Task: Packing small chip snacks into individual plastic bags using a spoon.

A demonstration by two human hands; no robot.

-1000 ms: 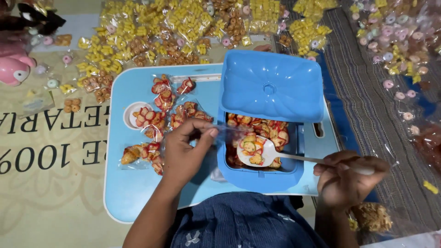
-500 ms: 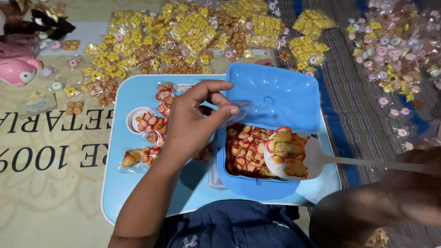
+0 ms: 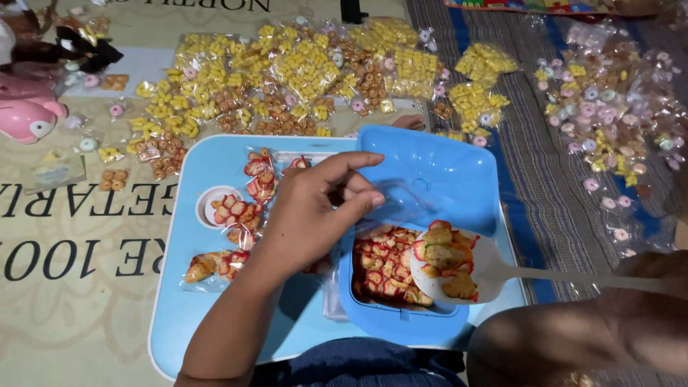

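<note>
While the left hand (image 3: 312, 215) hovers over the pale blue plastic lap tray (image 3: 208, 301), its thumb and fingers are pinched together on the mouth of a small clear plastic bag (image 3: 401, 195), which stretches away to the right of the hand, in front of the raised lid of the blue plastic box (image 3: 437, 175). The right hand (image 3: 648, 287), low at the right edge, is closed on the thin handle of a white plastic spoon (image 3: 494, 269); its bowl lies well to the left of that hand and just below the left hand's fingertips, heaped with red-and-yellow fruit-shaped snacks (image 3: 444, 258), over the open box's matching filling. Left of the left hand, filled little packets of the same red snacks (image 3: 247, 208) lie on the tray. Beyond it, many packets of yellow snacks (image 3: 301, 68) cover the floor mat.
</note>
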